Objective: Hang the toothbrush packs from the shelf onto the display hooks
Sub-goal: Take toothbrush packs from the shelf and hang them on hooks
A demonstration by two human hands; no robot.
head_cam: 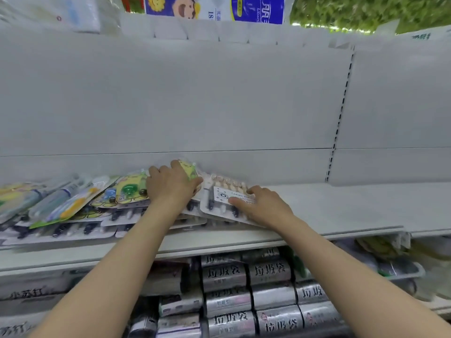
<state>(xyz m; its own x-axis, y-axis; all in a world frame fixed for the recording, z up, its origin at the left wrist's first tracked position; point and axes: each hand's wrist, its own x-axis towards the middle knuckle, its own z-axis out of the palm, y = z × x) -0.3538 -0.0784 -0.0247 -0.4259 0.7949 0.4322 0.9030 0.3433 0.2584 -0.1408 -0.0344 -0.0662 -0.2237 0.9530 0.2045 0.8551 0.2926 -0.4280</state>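
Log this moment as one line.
stage: picking from shelf | left hand: grips yellow pack | right hand: on white multipack, grip unclear | hooks: none in view

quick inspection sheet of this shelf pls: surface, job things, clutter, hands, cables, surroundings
surface: white shelf, bare at its right end, loaded from the middle leftwards
job's things: toothbrush packs lie flat in an overlapping heap; a yellow-green pack and a white-labelled pack sit on top at the heap's right end; no display hooks seen
clutter: nothing seen
hands: left hand grips the yellow-green pack, fingers curled over it; right hand rests on the white-labelled pack, grip unclear
cables: nothing seen
surroundings: plain white back panel with a slotted upright; silver rolls on the shelf below; printed packs above
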